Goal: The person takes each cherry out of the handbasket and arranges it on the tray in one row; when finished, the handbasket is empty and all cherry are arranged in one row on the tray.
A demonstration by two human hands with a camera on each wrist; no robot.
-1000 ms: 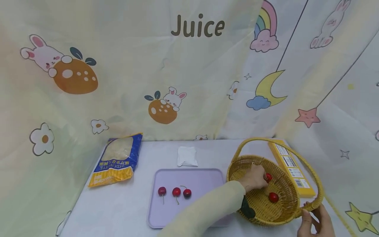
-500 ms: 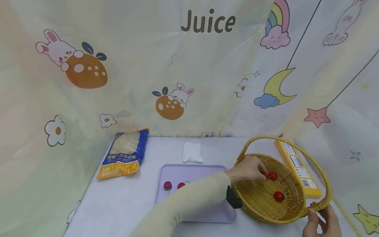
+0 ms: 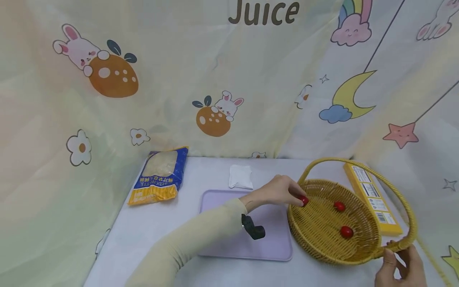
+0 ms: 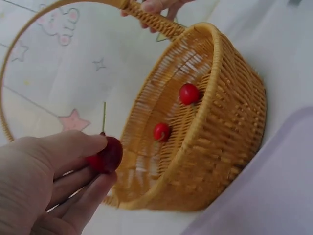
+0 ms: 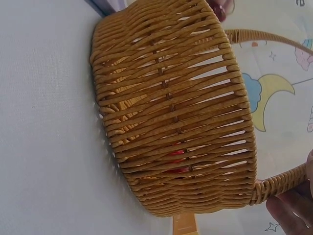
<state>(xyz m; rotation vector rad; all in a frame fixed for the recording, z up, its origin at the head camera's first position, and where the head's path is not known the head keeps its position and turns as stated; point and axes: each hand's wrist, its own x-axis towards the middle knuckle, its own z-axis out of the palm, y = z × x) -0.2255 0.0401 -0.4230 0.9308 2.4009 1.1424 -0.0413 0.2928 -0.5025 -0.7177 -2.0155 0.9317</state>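
My left hand [image 3: 277,192] pinches a dark red cherry [image 4: 111,156] between thumb and fingers, its green stem pointing up. In the head view this cherry overlaps the left rim of a woven wicker basket [image 3: 315,251]. Two more cherries lie inside the basket, one toward the back [image 3: 339,206] and a nearer cherry [image 3: 346,232]. My right hand [image 3: 403,267] grips the near-right base of the basket's tall arched handle [image 3: 412,223]. From the right wrist view, the fingers [image 5: 288,213] wrap that handle base, and red shows through the weave.
Left of the basket is a lavender tray [image 3: 251,256], partly covered by my left sleeve [image 3: 193,235]. Behind it lies a white packet [image 3: 240,177]. A blue and yellow pasta bag [image 3: 159,175] lies back left. A yellow box [image 3: 373,199] stands behind the basket's right side.
My left hand has come up from inside the basket and moved left to its rim, taking a cherry with it. My right hand stays on the handle. The head view has shifted; the tray's cherries are now hidden.
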